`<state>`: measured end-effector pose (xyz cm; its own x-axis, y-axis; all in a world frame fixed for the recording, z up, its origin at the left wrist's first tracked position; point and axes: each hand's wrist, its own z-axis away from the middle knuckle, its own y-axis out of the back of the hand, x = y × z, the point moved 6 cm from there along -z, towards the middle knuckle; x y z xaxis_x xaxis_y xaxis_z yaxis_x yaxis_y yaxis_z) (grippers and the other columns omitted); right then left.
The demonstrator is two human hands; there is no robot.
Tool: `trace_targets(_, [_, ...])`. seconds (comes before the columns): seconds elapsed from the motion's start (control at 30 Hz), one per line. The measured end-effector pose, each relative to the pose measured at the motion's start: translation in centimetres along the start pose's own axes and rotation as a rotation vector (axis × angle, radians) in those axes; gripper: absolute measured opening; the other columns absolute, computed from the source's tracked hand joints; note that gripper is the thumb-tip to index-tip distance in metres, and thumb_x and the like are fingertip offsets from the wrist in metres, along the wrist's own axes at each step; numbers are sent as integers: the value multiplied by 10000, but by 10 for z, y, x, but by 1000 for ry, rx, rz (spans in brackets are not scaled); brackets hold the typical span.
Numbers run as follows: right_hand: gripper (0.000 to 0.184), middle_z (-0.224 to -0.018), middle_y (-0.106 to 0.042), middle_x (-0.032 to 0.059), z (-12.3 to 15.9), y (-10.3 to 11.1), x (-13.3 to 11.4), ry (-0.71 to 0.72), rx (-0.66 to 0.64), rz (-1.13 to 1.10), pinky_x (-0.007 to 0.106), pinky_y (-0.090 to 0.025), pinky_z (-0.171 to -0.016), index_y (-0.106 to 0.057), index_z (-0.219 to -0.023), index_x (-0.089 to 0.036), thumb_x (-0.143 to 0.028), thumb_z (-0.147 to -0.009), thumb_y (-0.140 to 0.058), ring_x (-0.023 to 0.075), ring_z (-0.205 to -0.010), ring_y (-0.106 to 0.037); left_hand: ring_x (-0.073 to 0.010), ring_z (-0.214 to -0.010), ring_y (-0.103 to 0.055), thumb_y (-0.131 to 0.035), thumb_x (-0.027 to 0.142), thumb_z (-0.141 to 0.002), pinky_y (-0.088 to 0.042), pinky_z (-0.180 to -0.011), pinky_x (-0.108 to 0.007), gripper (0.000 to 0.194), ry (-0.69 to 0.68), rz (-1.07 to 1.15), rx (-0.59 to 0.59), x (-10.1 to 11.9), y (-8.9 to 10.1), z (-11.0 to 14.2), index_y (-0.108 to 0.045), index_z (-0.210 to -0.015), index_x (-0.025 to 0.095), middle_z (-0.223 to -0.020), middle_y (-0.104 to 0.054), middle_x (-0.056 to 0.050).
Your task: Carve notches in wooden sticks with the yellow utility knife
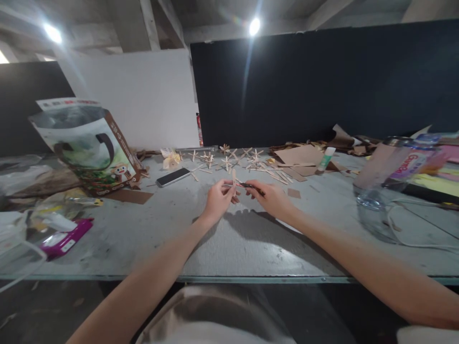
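Left hand [217, 197] pinches 1 wooden stick [234, 177] upright, likely steadying it against slim dark tool [245, 185] gripped in right hand [271, 196].

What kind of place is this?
It looks like a craft workshop, though I can't be sure. You can see lots of crossed wooden sticks, pieces of brown cardboard and what looks like a glue stick.

Workshop-like space: bare ceiling beams [132, 24], scrap-strewn workbench [229, 248].
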<state>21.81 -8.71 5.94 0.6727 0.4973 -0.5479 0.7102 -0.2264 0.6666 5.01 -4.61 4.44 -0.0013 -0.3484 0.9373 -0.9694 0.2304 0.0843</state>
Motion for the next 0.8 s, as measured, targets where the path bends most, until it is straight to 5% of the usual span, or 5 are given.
trace_targets(0.17, [334,-884,-788,79,1,-1,1,-4,15,-3,330,-494,-718,-764,-1157,-246,-411,-1019,-508,235,-732,-694,-137,-529,-648,-773,513,-876,-511,-549,-268,377,-5,17,-8,-2,0,-1,-585,-892,187,-705,-718,-32])
trace_targets(0.33, [339,-913,-796,86,1,2,2,26,74,-61,342,-530,-770,-779,-1196,-236,-395,-1021,-536,237,-773,-726,-115,-494,-559,-582,298,-986,-436,-535,-247,113,60,40,-31,-7,1,-6,-632,-951,203,-600,-565,41])
trace_targets(0.47, [350,-988,-808,103,2,2,1,116,108,-37,350,-555,-805,-797,-1192,-219,-393,-1033,-538,242,-834,-742,-113,-540,-518,-473,164,-975,-409,-562,-232,210,103,-47,-83,-7,-4,-4,-677,-990,210,-627,-520,39])
trace_targets(0.8, [402,-937,-806,94,2,1,3,128,151,-5,305,-560,-684,-801,-1179,-196,-434,-1055,-502,197,-676,-718,-100,-477,-444,-449,386,-1066,-430,-547,-231,244,111,-99,-213,-6,-17,6,-559,-939,210,-608,-419,78])
